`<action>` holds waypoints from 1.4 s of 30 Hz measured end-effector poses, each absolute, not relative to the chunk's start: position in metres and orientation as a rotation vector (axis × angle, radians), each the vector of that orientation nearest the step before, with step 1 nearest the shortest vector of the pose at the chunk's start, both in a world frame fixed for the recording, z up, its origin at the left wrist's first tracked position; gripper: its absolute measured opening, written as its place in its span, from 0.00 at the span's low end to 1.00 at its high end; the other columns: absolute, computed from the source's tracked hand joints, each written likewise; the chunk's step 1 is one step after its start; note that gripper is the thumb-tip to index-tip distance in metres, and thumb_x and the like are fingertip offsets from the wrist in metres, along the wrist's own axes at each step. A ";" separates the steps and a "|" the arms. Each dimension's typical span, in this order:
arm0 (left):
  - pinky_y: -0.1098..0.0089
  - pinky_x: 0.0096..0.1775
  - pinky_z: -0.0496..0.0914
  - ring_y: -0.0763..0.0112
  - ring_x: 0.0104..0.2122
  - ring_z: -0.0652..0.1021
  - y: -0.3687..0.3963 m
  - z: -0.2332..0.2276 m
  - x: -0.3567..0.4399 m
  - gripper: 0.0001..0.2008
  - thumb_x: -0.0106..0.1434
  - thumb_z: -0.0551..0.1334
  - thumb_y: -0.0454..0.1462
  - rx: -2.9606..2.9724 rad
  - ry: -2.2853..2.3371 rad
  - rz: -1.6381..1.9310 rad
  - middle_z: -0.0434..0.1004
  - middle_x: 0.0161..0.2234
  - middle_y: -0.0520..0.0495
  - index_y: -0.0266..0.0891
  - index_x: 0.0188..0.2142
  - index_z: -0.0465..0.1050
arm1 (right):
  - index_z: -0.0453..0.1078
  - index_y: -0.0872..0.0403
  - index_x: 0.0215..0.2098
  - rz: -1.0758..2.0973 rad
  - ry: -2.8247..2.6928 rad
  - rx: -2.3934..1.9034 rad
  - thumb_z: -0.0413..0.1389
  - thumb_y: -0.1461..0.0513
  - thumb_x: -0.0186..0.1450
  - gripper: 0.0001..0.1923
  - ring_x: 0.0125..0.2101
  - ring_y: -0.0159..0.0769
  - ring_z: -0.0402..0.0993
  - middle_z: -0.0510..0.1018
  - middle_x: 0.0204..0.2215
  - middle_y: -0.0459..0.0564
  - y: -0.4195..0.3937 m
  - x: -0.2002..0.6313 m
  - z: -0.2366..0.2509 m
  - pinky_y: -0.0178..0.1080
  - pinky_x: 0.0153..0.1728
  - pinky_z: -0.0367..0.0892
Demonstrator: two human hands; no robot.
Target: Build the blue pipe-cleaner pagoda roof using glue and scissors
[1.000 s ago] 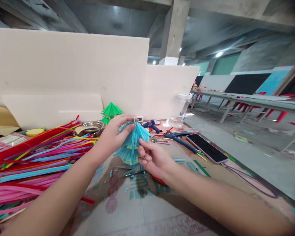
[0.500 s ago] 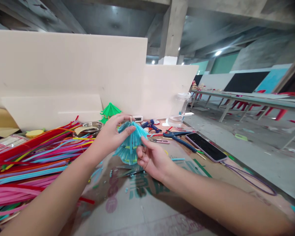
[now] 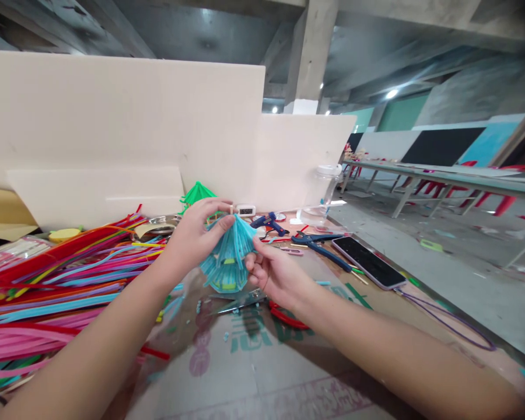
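Observation:
Held above the table between both hands is a blue two-tiered paper-umbrella-like craft (image 3: 231,256), with yellow-green bits on it and a thin stick poking from its top. My left hand (image 3: 205,224) pinches it near the peak, thumb and fingers around the stick. On its right side, my right hand (image 3: 269,271) grips the edge of the upper tier between thumb and curled fingers. Beneath the craft lie scissors (image 3: 240,301) with red handles, partly covered by my right hand. Behind my left hand a similar green craft (image 3: 198,192) stands, partly hidden.
Many colourful pipe cleaners (image 3: 70,280) are heaped at the left. On the right lie a glue gun (image 3: 271,223), blue pliers (image 3: 324,251) and a phone (image 3: 368,262) with a strap. A clear plastic jar (image 3: 326,189) stands by the pale board (image 3: 126,116) at the back.
The blue craft has turned and tipped slightly, showing more of its lower tier. My right hand has shifted a little, and the scissors' red handles now show below it.

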State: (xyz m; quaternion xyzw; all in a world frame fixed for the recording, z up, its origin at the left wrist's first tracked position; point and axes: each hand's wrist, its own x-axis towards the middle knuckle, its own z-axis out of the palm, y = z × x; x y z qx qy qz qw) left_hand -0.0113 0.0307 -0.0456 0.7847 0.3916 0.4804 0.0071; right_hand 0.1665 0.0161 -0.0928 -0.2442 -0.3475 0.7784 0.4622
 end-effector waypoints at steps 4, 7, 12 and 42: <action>0.59 0.55 0.65 0.62 0.49 0.75 0.035 -0.044 -0.021 0.10 0.66 0.59 0.43 2.428 1.371 1.620 0.78 0.45 0.44 0.40 0.35 0.75 | 0.69 0.55 0.33 1.789 -0.778 -0.642 0.55 0.55 0.68 0.12 0.14 0.27 0.65 0.74 0.16 0.44 0.008 0.165 -0.102 0.30 0.17 0.66; 0.61 0.53 0.66 0.63 0.47 0.76 0.037 -0.044 -0.025 0.10 0.65 0.59 0.43 2.397 1.415 1.655 0.78 0.43 0.45 0.40 0.33 0.74 | 0.69 0.55 0.39 1.872 -0.837 -0.640 0.55 0.53 0.67 0.13 0.14 0.29 0.66 0.74 0.16 0.44 0.001 0.163 -0.114 0.31 0.17 0.66; 0.63 0.51 0.67 0.64 0.46 0.76 0.032 -0.042 -0.020 0.10 0.65 0.59 0.44 2.379 1.397 1.653 0.78 0.41 0.47 0.41 0.33 0.73 | 0.68 0.53 0.44 1.965 -0.920 -0.541 0.59 0.52 0.63 0.16 0.12 0.27 0.61 0.76 0.17 0.42 -0.001 0.163 -0.116 0.30 0.16 0.64; 0.69 0.41 0.69 0.65 0.39 0.77 0.034 -0.035 -0.037 0.14 0.59 0.64 0.48 2.026 1.362 1.577 0.79 0.37 0.48 0.39 0.31 0.72 | 0.72 0.56 0.42 1.877 -1.196 -0.654 0.58 0.58 0.64 0.11 0.14 0.27 0.68 0.79 0.20 0.45 0.032 0.179 -0.094 0.30 0.17 0.68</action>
